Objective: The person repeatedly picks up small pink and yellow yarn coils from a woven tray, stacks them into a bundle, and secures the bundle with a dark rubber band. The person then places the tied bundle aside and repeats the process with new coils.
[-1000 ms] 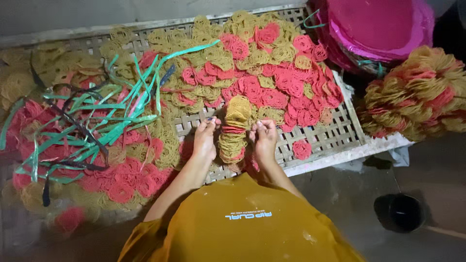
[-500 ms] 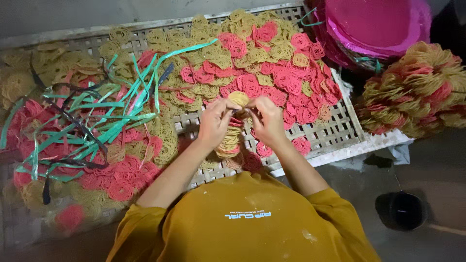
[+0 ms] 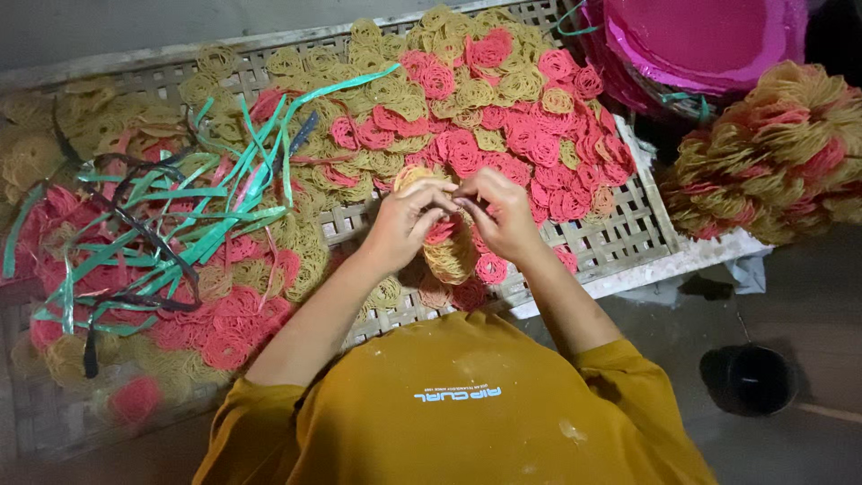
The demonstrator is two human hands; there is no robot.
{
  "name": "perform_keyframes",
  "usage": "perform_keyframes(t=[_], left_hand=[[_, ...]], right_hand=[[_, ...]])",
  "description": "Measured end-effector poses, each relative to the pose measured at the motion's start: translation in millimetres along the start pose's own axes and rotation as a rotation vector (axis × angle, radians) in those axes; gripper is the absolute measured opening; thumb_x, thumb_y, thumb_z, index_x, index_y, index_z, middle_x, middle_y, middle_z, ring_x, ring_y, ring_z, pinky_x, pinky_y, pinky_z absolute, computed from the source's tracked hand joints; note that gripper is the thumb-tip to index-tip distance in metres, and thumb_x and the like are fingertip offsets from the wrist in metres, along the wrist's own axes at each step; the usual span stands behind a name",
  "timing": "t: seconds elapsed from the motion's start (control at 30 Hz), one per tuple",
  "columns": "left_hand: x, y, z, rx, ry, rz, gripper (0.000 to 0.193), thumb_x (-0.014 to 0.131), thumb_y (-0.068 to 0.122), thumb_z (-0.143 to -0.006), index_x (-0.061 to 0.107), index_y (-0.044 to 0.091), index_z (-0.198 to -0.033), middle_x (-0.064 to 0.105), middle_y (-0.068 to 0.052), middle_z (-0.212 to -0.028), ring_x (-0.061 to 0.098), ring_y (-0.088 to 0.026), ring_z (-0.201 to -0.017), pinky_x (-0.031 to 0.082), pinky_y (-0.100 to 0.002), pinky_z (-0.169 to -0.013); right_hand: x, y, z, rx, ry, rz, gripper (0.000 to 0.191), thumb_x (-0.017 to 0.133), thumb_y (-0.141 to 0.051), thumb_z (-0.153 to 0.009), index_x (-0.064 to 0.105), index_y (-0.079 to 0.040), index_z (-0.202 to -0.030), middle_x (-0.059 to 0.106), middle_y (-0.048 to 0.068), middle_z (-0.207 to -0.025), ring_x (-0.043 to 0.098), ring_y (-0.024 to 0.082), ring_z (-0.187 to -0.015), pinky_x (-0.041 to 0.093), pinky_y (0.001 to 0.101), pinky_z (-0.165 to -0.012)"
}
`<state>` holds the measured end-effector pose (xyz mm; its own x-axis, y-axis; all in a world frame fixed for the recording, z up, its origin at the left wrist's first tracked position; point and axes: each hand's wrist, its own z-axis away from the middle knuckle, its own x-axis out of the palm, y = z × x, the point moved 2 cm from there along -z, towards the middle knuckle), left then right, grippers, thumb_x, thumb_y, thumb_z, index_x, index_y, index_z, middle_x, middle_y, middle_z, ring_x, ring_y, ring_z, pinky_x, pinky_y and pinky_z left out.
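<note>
Left hand (image 3: 404, 224) and right hand (image 3: 503, 216) are pinching a stack of yellow-and-pink lacy noodle discs (image 3: 449, 256) over the woven bamboo tray (image 3: 628, 238) — brittle discs risk cracking under uneven squeezing.

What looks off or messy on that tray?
Green strips lie tangled over the crackers on the left of the woven tray. Left hand and right hand hold a tidy stack. Nothing spilled.
</note>
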<state>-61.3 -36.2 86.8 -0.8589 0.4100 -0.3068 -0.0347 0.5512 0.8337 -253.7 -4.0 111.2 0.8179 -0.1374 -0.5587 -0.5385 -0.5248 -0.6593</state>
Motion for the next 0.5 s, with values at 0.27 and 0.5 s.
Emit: perform_keyframes(t=[0.27,0.5], left_hand=[[-7,-15,-12,-0.166,-0.131,-0.132,0.012,0.076,0.006,-0.085,0.078,0.008,-0.097,0.075,-0.011,-0.097,0.071,-0.025,-0.091,0.055,-0.037,-0.086],[-17,-39,-17,-0.306,-0.163,-0.099,0.017,0.077,0.007,-0.083,0.080,0.010,-0.100,0.079,-0.009,-0.102,0.075,-0.019,-0.090,0.057,-0.033,-0.086]], right_hand=[[17,11,1,0.069,0.009,-0.138,0.008,0.068,0.003,-0.099,0.070,-0.002,-0.104,0.069,0.009,-0.100,0.066,0.020,-0.094,0.054,0.0314,-0.085],[12,-4,5,-0.204,-0.013,0.106,0.023,0.077,-0.001,-0.087,0.071,-0.005,-0.109,0.069,0.012,-0.106,0.072,0.026,-0.094,0.058,0.0344,-0.080]])
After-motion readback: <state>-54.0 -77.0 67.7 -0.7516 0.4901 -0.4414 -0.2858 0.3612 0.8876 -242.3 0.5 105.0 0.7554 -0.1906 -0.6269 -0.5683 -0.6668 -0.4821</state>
